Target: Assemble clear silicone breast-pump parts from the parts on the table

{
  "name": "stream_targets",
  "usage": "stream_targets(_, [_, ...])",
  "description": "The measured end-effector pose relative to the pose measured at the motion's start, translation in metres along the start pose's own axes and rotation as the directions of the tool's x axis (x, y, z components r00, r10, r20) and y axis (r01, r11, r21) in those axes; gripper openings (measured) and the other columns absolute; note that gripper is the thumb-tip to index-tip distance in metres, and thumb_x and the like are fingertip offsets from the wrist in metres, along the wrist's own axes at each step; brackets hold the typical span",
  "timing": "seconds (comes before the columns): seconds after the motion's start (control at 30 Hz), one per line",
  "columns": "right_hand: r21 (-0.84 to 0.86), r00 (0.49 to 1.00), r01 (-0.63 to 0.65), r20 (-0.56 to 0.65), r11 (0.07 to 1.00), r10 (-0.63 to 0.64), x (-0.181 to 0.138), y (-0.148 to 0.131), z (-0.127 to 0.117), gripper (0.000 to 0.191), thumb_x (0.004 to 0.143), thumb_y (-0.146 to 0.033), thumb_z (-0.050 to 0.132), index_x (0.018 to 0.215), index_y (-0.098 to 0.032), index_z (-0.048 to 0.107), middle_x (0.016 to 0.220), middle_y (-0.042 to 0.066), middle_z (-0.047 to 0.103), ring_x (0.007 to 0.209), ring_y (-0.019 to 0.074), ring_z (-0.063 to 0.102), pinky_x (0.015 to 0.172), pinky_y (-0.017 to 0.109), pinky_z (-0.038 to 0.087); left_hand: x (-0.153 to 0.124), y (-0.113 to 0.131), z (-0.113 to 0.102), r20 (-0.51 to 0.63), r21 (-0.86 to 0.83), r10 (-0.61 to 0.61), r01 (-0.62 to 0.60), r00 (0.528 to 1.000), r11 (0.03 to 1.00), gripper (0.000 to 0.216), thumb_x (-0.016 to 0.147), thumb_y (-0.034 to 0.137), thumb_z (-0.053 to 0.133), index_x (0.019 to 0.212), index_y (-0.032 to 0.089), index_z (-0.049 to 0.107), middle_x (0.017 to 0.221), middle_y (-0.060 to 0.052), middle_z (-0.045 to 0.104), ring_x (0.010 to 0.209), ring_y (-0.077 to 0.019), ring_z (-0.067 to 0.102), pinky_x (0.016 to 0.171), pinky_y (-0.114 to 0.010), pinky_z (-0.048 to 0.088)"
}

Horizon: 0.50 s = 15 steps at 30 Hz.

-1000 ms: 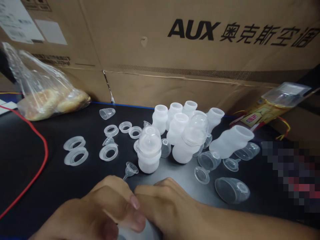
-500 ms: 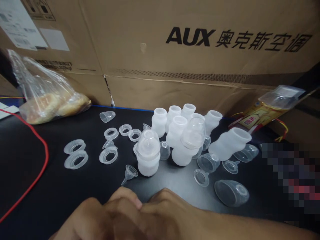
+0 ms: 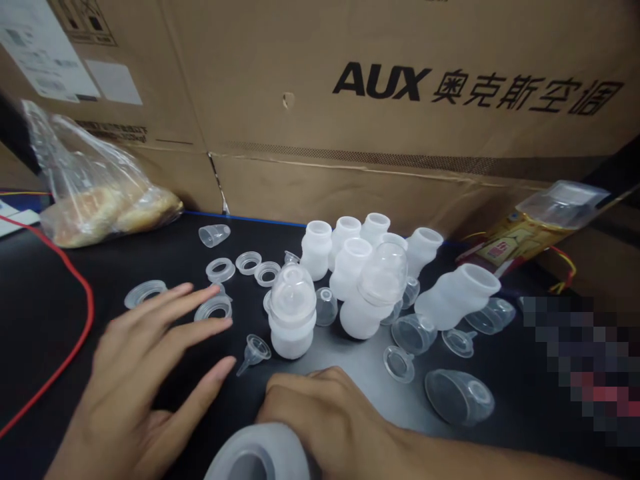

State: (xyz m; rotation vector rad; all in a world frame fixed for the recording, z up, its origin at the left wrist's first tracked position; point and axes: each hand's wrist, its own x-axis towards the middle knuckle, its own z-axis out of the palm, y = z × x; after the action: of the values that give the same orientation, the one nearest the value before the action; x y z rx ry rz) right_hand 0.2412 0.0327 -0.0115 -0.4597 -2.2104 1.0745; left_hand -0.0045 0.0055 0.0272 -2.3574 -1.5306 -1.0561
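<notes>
My right hand [image 3: 327,417] grips a frosted white bottle [image 3: 260,457] at the bottom edge, its open mouth facing me. My left hand [image 3: 145,367] is open, fingers spread over the black table toward a clear screw ring [image 3: 214,308] and a small clear nipple [image 3: 254,352]. It covers one ring; another ring [image 3: 145,292] shows just beyond the fingertips. A capped bottle [image 3: 293,312] stands just past the nipple. Behind it stands a cluster of open white bottles [image 3: 345,260], one with a dome cap [image 3: 383,275].
More rings [image 3: 249,263] and a small cap [image 3: 214,235] lie at the back left. Clear dome caps [image 3: 459,397] and nipples [image 3: 399,363] lie right, beside a toppled bottle [image 3: 457,295]. Cardboard boxes [image 3: 350,107] wall the rear. A bread bag [image 3: 95,200] and red cable [image 3: 75,320] lie left.
My left hand let go of the bottle and reached out forward-left, opening over the rings. My right hand keeps the bottle, which now shows at the bottom edge.
</notes>
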Motion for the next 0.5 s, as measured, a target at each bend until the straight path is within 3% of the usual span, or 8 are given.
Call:
stream_targets(0.07, [-0.064, 0.999, -0.034, 0.009, 0.997, 0.035, 0.001, 0.002, 0.001, 0.054, 0.092, -0.063, 0.083, 0.082, -0.025, 0.047, 0.075, -0.008, 0.053, 0.048, 0.006, 0.045, 0.041, 0.02, 0.024, -0.001, -0.002, 0.009, 0.097, -0.028, -0.014, 0.017, 0.995, 0.999, 0.035, 0.109, 0.025, 0.058, 0.142, 0.035, 0.063, 0.172, 0.004, 0.05, 0.151, -0.0402, 0.057, 0.132, -0.067, 0.039])
stream_targets(0.13, [-0.114, 0.998, -0.052, 0.037, 0.992, 0.056, 0.002, 0.006, 0.004, 0.048, 0.094, -0.061, 0.081, 0.085, -0.026, 0.05, 0.076, -0.008, 0.054, 0.047, 0.0059, 0.043, 0.041, 0.021, 0.023, -0.006, -0.008, 0.017, 0.152, 0.003, 0.01, -0.01, 0.988, 1.0, 0.04, 0.109, 0.042, 0.06, 0.148, 0.038, 0.062, 0.174, -0.001, 0.052, 0.145, -0.047, 0.064, 0.117, -0.076, 0.054])
stream_targets(0.2, [-0.135, 0.999, -0.032, 0.039, 0.99, 0.037, 0.002, 0.01, 0.006, 0.042, 0.096, -0.059, 0.079, 0.09, -0.026, 0.053, 0.076, -0.008, 0.054, 0.047, 0.0063, 0.043, 0.04, 0.02, 0.023, -0.011, -0.016, 0.022, 0.192, 0.037, 0.048, -0.056, 0.98, 0.998, 0.042, 0.108, 0.048, 0.059, 0.149, 0.04, 0.062, 0.169, -0.004, 0.06, 0.143, -0.0486, 0.068, 0.109, -0.081, 0.061])
stream_targets(0.33, [-0.159, 1.0, 0.031, 0.009, 0.987, -0.03, -0.001, 0.012, 0.006, 0.042, 0.094, -0.058, 0.08, 0.094, -0.026, 0.053, 0.078, -0.007, 0.056, 0.054, 0.009, 0.051, 0.043, 0.022, 0.024, -0.014, -0.022, 0.023, 0.198, 0.043, 0.099, -0.11, 0.975, 0.993, 0.033, 0.109, 0.045, 0.059, 0.141, 0.041, 0.065, 0.153, -0.003, 0.075, 0.135, -0.0439, 0.076, 0.102, -0.078, 0.069])
stream_targets(0.5, [-0.181, 0.999, -0.012, 0.047, 0.983, 0.021, -0.001, 0.007, 0.004, 0.038, 0.095, -0.057, 0.079, 0.098, -0.027, 0.056, 0.083, -0.005, 0.061, 0.055, 0.0098, 0.051, 0.045, 0.023, 0.026, -0.013, -0.021, 0.023, 0.178, 0.041, 0.129, -0.138, 0.976, 0.99, 0.033, 0.109, 0.046, 0.057, 0.14, 0.041, 0.065, 0.144, 0.0, 0.08, 0.131, -0.0441, 0.077, 0.101, -0.077, 0.068])
